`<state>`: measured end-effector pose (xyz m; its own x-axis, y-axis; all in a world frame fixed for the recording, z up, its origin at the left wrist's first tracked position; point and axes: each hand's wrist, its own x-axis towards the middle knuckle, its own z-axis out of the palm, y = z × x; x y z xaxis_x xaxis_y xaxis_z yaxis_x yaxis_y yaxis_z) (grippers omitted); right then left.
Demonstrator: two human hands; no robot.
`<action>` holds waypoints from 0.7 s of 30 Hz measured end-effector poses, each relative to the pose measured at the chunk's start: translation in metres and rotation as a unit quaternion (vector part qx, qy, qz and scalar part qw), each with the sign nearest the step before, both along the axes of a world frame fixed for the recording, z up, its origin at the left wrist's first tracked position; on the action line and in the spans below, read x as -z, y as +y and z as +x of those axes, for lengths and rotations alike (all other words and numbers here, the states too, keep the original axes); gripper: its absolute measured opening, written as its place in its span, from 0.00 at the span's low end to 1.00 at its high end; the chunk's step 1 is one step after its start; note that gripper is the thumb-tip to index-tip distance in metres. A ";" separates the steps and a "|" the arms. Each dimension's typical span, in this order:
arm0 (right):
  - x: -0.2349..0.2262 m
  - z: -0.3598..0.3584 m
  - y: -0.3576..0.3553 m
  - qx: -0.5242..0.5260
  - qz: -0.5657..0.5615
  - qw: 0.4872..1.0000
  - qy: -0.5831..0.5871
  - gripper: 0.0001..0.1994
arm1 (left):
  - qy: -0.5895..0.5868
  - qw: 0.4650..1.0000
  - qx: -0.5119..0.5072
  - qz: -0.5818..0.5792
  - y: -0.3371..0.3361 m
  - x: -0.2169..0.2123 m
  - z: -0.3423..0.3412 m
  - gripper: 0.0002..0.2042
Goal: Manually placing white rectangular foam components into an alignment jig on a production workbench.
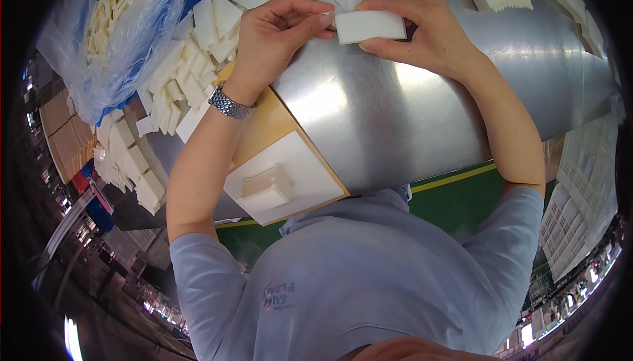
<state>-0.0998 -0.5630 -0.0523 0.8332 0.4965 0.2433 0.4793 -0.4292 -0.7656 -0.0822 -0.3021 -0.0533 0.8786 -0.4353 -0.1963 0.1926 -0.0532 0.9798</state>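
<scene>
1. Watching from afar, I've got the bare right hand (432, 28) clamped on a flat white rectangular piece (370, 27), thumb below and fingers above
2. Over to the bare left hand (280, 36): thumb and index fingertip close together at the piece's left end; whether they clamp it, I cannot tell
3. That piece is up over the shiny grey metal worktop (389, 123), between my two hands
4. Further left, I spot a loose heap of cream rectangular pieces (210, 23) beside a clear plastic bag (166, 6)
</scene>
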 end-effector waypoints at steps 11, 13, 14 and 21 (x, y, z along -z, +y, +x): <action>-0.002 0.000 0.000 -0.002 -0.001 1.000 0.021 0.20 | -0.039 0.999 0.001 -0.005 -0.002 0.008 -0.005 0.08; -0.002 0.001 -0.001 -0.005 0.003 1.000 0.015 0.19 | -0.039 0.999 0.005 -0.005 -0.001 0.007 -0.005 0.08; -0.002 0.001 -0.001 -0.006 0.003 1.000 0.014 0.19 | -0.032 0.999 0.006 -0.011 -0.001 0.006 -0.004 0.08; -0.005 0.001 -0.001 -0.007 0.007 0.999 0.045 0.19 | -0.034 0.999 0.004 -0.009 -0.002 0.003 -0.004 0.08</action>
<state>-0.0990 -0.5645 -0.0478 0.8452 0.5051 0.1746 0.4139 -0.4121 -0.8117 -0.0866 -0.3045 -0.0563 0.8862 -0.4453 -0.1275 0.1242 -0.0367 0.9916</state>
